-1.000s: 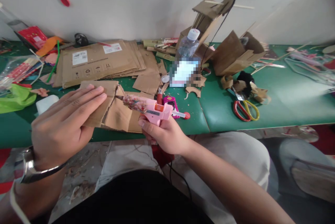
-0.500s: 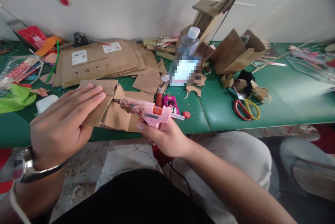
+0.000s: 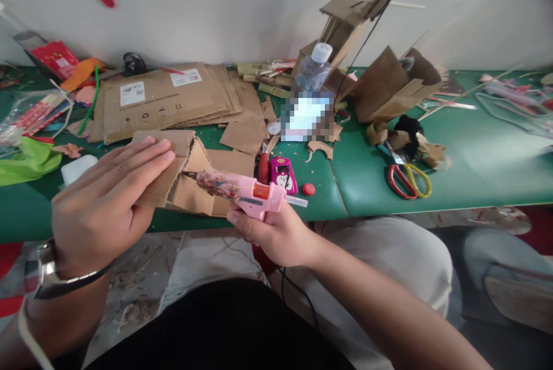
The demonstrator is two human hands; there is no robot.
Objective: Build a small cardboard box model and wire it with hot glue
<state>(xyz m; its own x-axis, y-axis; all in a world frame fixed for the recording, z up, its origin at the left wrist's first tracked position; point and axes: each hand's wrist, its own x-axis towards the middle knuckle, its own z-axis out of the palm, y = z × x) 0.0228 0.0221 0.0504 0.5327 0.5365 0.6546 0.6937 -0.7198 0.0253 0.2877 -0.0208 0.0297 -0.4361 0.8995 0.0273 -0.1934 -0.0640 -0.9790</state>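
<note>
My left hand (image 3: 106, 203) lies flat, fingers together, pressing on a folded brown cardboard piece (image 3: 194, 182) at the front edge of the green table (image 3: 475, 168). My right hand (image 3: 274, 231) grips a pink hot glue gun (image 3: 248, 190) by its handle. The gun's nozzle points left and touches the cardboard just beside my left fingertips. A clear glue stick pokes out of the gun's back end. A black cord hangs from the gun down past my lap.
Flat cardboard boxes (image 3: 164, 99) are stacked behind. A water bottle (image 3: 313, 73), a cardboard structure (image 3: 358, 18), red-and-yellow scissors (image 3: 406, 177), a pink box (image 3: 283, 173), a red cap (image 3: 308, 189) and cardboard scraps lie to the right. A green bag (image 3: 26, 162) is left.
The glue gun has slid a little down and to the left along the cardboard; its nozzle now sits lower on the fold. My left hand has stayed pressed in place.
</note>
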